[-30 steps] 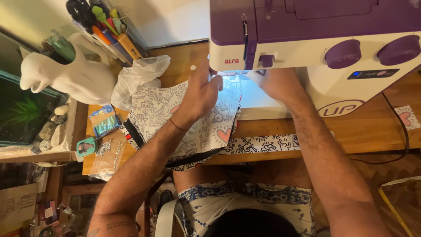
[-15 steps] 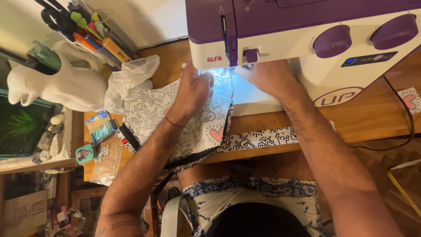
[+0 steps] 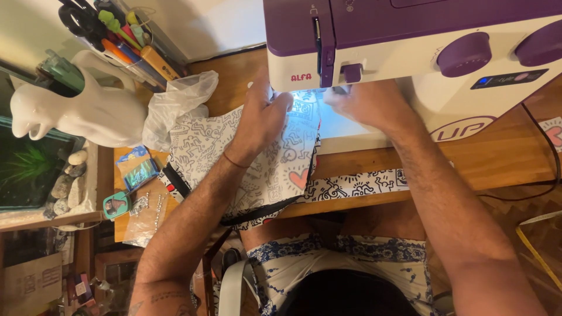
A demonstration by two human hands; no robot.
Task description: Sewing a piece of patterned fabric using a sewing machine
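A purple and white sewing machine [image 3: 410, 41] stands on a wooden table [image 3: 486, 158]. White fabric with black doodle figures and red hearts [image 3: 275, 169] lies under its lit needle area and hangs over the table's front edge. My left hand [image 3: 260, 120] rests on the fabric just left of the needle, fingers curled at its far edge. My right hand [image 3: 366, 105] lies on the machine bed under the machine head, fingers pointing at the needle; what they touch is hidden.
A white animal-shaped jug [image 3: 82, 111] stands at the left, with a holder of scissors and pens [image 3: 111, 35] behind it. A clear plastic bag [image 3: 175, 99], small packets [image 3: 137, 169] and a black cable [image 3: 541, 169] also lie on the table.
The view has shifted so the machine sits further right and closer. Both hands stay at the needle area; the left hand has slid forward on the fabric.
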